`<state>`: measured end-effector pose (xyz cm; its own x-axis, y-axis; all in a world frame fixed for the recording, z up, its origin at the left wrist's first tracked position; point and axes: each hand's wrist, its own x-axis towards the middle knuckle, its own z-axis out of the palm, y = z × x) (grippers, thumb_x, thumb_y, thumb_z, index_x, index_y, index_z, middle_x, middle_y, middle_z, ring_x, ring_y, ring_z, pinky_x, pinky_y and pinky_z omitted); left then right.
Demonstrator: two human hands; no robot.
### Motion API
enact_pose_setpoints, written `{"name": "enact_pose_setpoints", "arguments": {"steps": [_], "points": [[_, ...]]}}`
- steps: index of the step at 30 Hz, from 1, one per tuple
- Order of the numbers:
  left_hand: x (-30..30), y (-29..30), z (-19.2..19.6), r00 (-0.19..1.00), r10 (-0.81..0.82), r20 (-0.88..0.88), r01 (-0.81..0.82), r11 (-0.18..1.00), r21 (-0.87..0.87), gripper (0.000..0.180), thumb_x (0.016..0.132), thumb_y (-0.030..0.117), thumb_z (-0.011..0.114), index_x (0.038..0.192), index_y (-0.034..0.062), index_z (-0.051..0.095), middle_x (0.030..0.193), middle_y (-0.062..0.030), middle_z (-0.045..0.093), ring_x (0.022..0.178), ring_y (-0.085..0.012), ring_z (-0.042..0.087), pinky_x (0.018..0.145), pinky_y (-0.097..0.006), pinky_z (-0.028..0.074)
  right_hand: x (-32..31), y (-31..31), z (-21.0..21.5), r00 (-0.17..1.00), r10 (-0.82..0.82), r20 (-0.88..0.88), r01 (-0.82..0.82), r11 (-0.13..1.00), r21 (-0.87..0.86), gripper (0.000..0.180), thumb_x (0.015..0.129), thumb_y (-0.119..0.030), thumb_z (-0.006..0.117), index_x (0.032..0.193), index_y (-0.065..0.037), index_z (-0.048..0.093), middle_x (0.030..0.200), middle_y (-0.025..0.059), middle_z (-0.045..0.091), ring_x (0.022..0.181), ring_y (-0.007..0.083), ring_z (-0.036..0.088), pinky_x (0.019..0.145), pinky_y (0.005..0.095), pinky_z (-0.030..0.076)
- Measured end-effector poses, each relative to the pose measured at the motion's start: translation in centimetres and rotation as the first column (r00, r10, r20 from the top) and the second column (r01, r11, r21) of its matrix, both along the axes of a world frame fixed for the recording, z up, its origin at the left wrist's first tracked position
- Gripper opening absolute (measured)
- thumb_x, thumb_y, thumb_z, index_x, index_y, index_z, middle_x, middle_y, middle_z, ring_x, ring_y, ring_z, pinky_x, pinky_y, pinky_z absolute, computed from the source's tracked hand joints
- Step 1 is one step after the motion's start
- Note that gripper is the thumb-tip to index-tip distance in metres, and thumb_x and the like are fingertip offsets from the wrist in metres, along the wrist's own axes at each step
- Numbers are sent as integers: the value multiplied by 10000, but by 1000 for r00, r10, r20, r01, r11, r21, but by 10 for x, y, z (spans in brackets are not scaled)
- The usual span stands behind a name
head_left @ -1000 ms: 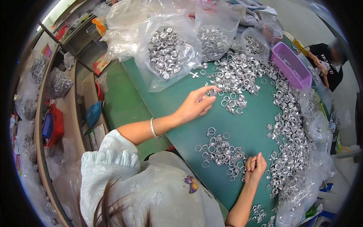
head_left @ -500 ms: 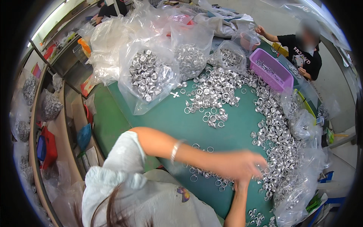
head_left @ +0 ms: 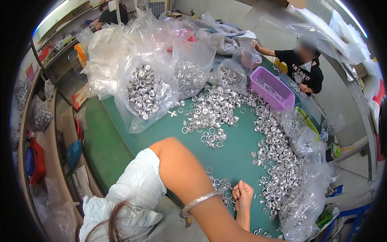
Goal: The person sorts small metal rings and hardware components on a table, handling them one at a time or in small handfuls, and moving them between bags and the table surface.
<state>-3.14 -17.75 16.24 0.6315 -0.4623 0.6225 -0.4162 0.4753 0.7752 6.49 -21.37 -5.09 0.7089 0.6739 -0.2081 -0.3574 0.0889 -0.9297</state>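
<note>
Ahead of the closed right hand [head_left: 243, 192], bare green table [head_left: 238, 155] gives open passage. A thick band of metal rings [head_left: 278, 161] blocks its right; a smaller ring cluster [head_left: 219, 186] lies touching its left. Farther ahead stand ring-filled bags [head_left: 147, 94] and a purple tray [head_left: 271, 86].

The rings [head_left: 209, 111] strewn over the table looked like bright bare metal, shiny and smooth, glinting silver; the table top [head_left: 238, 155] was a matt green sheet, even and unmarked; the bags [head_left: 147, 90] holding more rings were thin clear plastic, glossy and crinkled, catching the light in white streaks; the tray [head_left: 271, 88] was smooth purple plastic with a dull sheen; a bangle [head_left: 200, 200] on the left forearm appeared to be polished silvery metal; the sleeve [head_left: 137, 187] was pale woven cloth, soft, matt and puckered; the right hand [head_left: 243, 195] rested closed on the green surface among the metal rings.
</note>
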Motion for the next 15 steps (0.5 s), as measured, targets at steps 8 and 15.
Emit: {"name": "enact_pose_setpoints", "arguments": {"steps": [8, 15], "points": [[-8, 65, 29, 897, 14, 443, -217, 885, 411, 262, 768, 184, 499, 975, 23, 489, 601, -160, 558, 541, -348, 558, 462, -438, 410, 5, -4, 2, 1000, -27, 7, 27, 1000, 0, 307, 902, -165, 497, 653, 11, 536, 451, -40, 321, 393, 49, 265, 392, 209, 220], [-15, 41, 30, 781, 104, 616, -396, 845, 359, 244, 757, 198, 502, 920, 18, 474, 568, -130, 540, 516, -324, 559, 435, -418, 415, 0, 0, -1, 1000, 14, 20, -14, 1000, -24, 316, 901, -182, 502, 650, 8, 536, 452, -40, 326, 388, 48, 268, 380, 212, 221]]}}
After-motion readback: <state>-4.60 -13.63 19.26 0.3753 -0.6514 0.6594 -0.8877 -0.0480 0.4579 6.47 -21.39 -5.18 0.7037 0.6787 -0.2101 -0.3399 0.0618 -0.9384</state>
